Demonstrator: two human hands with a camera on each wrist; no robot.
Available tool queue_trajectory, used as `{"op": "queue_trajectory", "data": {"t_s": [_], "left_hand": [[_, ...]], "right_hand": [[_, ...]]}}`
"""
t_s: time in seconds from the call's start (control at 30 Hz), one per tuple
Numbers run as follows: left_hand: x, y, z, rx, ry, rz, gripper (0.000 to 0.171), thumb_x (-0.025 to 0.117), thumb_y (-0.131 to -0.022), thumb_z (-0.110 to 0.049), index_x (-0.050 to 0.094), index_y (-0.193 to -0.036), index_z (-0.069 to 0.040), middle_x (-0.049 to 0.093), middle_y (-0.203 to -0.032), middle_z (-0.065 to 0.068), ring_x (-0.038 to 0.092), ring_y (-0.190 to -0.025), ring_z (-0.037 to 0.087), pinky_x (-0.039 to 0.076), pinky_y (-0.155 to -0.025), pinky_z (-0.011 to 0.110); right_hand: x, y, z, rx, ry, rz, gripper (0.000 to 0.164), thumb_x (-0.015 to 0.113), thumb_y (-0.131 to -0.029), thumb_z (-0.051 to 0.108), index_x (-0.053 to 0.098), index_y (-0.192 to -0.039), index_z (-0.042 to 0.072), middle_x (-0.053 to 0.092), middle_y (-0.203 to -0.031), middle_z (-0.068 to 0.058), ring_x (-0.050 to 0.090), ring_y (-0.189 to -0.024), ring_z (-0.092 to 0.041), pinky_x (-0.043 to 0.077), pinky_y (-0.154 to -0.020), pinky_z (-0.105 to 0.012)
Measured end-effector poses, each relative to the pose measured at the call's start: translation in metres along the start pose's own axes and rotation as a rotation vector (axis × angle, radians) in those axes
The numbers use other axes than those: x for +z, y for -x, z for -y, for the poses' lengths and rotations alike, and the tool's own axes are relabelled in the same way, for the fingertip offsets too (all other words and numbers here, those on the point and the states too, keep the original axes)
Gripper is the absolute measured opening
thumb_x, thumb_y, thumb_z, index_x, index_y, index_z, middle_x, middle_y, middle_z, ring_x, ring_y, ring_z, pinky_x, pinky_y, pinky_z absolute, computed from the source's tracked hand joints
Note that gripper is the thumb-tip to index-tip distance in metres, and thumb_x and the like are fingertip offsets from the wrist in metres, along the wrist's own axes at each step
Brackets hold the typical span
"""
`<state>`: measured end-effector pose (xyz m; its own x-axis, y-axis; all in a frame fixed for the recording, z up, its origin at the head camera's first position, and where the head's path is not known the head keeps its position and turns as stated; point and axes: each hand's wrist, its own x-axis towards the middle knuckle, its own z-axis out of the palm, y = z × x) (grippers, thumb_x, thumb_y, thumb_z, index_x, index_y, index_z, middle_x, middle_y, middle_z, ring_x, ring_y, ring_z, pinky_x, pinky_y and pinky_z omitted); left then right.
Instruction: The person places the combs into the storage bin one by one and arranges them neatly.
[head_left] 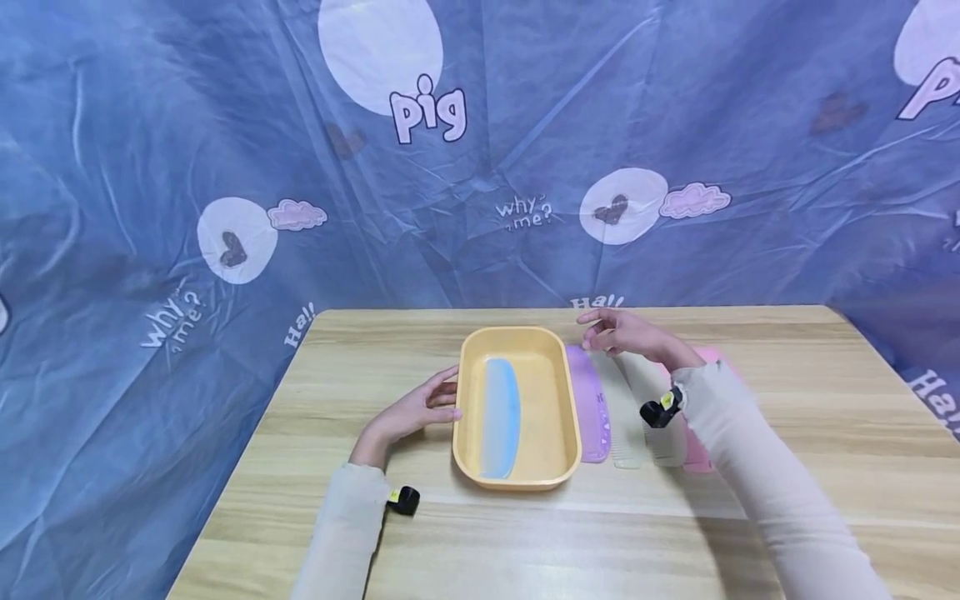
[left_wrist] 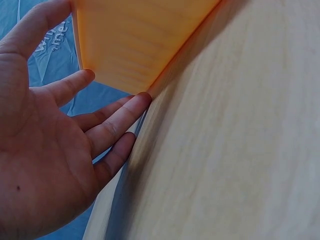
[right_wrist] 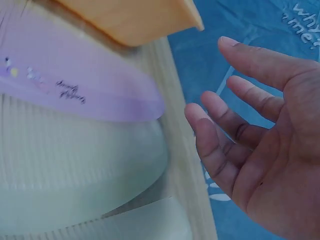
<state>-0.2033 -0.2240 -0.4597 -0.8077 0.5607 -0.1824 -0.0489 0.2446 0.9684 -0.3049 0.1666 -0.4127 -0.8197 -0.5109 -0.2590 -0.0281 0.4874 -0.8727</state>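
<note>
A blue comb (head_left: 501,417) lies lengthwise in the left half of a yellow tray (head_left: 546,408). My left hand (head_left: 412,408) is at the tray's left side, thumb at the rim and fingertips against the outer wall; the left wrist view shows those fingers (left_wrist: 112,125) mostly straight. Over the far ends of the combs, my right hand (head_left: 626,332) hovers with nothing in it, fingers loosely bent. Beneath and beside it lie a purple comb (head_left: 592,408), close along the tray's right side, and a pale green comb (right_wrist: 85,155).
Farther right are another pale comb (head_left: 667,446) and a pink comb (head_left: 697,450), partly hidden by my right wrist. Everything lies on a wooden table (head_left: 420,533). A blue printed cloth (head_left: 480,250) hangs behind the table's far edge.
</note>
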Motion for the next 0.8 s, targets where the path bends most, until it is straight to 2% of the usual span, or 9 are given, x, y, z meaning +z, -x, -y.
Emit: {"op": "queue_trajectory", "data": {"t_s": [0.17, 0.33, 0.5, 0.6, 0.8], "left_hand": [[0.000, 0.001, -0.001, -0.002, -0.007, -0.006, 0.086, 0.068, -0.090, -0.019, 0.013, -0.156, -0.017, 0.029, -0.154, 0.022, 0.035, -0.140, 0.039, 0.034, -0.114, 0.049], [0.000, 0.001, -0.001, 0.001, -0.024, -0.004, 0.085, 0.067, -0.091, -0.019, 0.012, -0.156, -0.015, 0.030, -0.153, 0.024, 0.035, -0.139, 0.040, 0.034, -0.114, 0.050], [0.000, 0.000, 0.000, -0.003, -0.012, -0.015, 0.085, 0.067, -0.091, -0.018, 0.013, -0.156, -0.017, 0.031, -0.153, 0.022, 0.035, -0.140, 0.038, 0.034, -0.114, 0.050], [0.000, 0.000, 0.000, 0.000, -0.007, -0.014, 0.085, 0.068, -0.091, -0.018, 0.013, -0.156, -0.017, 0.031, -0.153, 0.022, 0.035, -0.140, 0.038, 0.034, -0.114, 0.049], [0.000, 0.000, 0.000, 0.016, -0.011, 0.003, 0.085, 0.067, -0.091, -0.020, 0.012, -0.156, -0.014, 0.029, -0.154, 0.024, 0.034, -0.140, 0.040, 0.035, -0.113, 0.049]], "right_hand": [[0.006, -0.004, -0.007, -0.009, 0.061, -0.010, 0.057, 0.065, -0.089, 0.013, 0.041, -0.137, -0.006, 0.058, -0.109, -0.015, 0.054, -0.088, -0.013, 0.047, -0.069, -0.029], [0.012, -0.010, -0.015, -0.026, 0.112, -0.006, 0.054, 0.065, -0.087, 0.011, 0.044, -0.134, -0.008, 0.059, -0.114, -0.023, 0.055, -0.095, -0.017, 0.046, -0.078, -0.029], [0.017, -0.014, -0.018, -0.048, 0.177, -0.025, 0.054, 0.067, -0.085, 0.010, 0.046, -0.130, -0.009, 0.059, -0.116, -0.029, 0.057, -0.106, -0.032, 0.046, -0.095, -0.040], [0.019, -0.018, -0.018, -0.045, 0.203, -0.033, 0.053, 0.068, -0.084, 0.011, 0.048, -0.129, -0.009, 0.059, -0.115, -0.029, 0.057, -0.106, -0.034, 0.046, -0.096, -0.044], [0.023, -0.023, -0.019, -0.047, 0.242, -0.031, 0.054, 0.070, -0.081, 0.009, 0.050, -0.126, -0.012, 0.060, -0.107, -0.024, 0.057, -0.097, -0.027, 0.046, -0.085, -0.030]]}}
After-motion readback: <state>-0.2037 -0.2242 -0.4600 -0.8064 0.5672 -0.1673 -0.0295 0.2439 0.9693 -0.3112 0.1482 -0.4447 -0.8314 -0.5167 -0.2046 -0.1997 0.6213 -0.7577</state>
